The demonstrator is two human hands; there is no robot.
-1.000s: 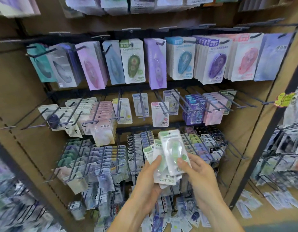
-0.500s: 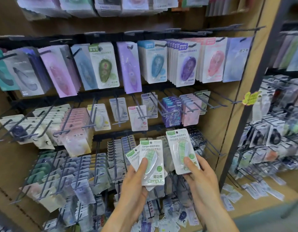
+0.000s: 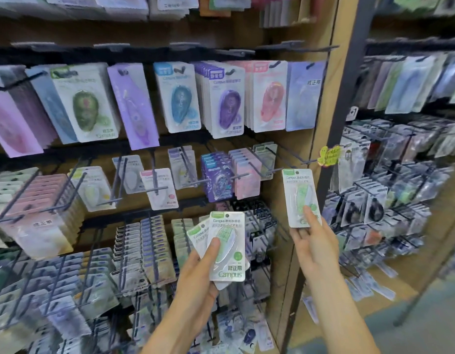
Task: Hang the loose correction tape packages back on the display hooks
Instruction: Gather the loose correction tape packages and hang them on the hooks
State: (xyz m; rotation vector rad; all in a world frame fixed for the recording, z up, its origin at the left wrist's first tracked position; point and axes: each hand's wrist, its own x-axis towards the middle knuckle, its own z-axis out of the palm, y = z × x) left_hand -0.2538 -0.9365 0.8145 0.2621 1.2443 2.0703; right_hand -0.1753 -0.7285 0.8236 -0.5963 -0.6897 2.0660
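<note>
Correction tape packages were split between the two hands in front of the display rack [image 3: 320, 103]. The right hand [image 3: 314, 241] held a single green package [image 3: 301, 198] upright by its bottom edge, thumb on the front and fingers behind, close to the rack's right post. The left hand [image 3: 195, 274] kept a small fanned stack of green packages [image 3: 227, 246], thumb pressed across the front one.

Each looked light and fairly stiff: a flat card with a clear blister over the dispenser. The glossy card would probably slide easily against its neighbours, so the fanned stack called for a firm thumb. Holding low on the card seemed sensible, since it left the punched hole at the top free for a hook [image 3: 289, 159]. The bare hooks in the middle row, up and left of the single package, appeared the likeliest place. Bending the card at the hole looked like the main risk.
</note>
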